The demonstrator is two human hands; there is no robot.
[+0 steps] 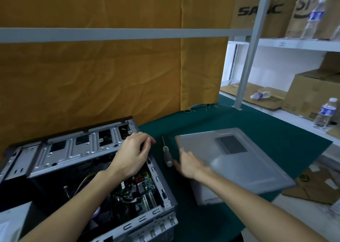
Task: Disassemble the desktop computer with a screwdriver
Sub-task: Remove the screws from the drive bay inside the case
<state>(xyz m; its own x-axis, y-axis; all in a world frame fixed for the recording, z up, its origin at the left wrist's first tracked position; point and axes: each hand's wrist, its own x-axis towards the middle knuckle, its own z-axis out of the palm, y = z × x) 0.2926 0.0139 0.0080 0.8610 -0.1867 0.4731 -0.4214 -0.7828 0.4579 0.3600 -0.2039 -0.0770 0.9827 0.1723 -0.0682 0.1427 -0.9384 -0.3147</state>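
One screwdriver [167,154], one case [103,168], two hands.

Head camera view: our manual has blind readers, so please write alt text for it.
A person's left hand rests curled on the upper edge of an opened computer case while the open right hand reaches toward a screwdriver lying on the green mat. The removed side panel lies to the right.

Grey side panel [239,161] with black mesh patch, dark green mat [266,124], mustard-orange cloth [110,72], silver-grey case [73,149].
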